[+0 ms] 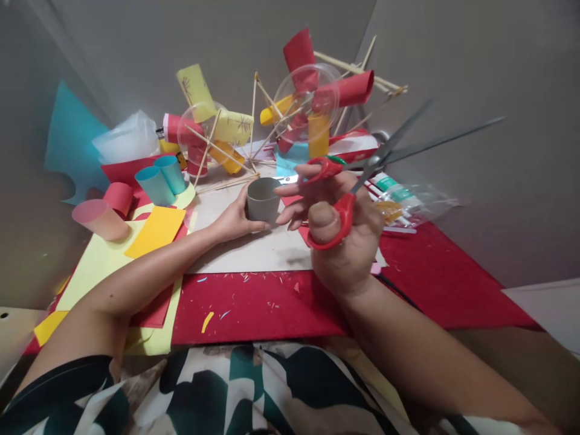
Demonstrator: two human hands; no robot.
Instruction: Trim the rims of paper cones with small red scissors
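Observation:
My left hand (234, 219) reaches forward and wraps round a short grey paper cylinder (263, 198) standing on a pale card sheet (254, 248). My right hand (344, 235) is raised above the table and grips red-handled scissors (357, 175). Thumb and fingers are through the handles. The blades are spread apart and point up to the right.
Two paper pinwheel wheels on stick frames, one yellow and red (211, 136), one red and yellow (312, 99), stand at the back. Blue paper rolls (161, 175), pink rolls (102, 217), yellow sheets (156, 229), a red mat (254, 305) and a plastic packet (408, 202) lie around.

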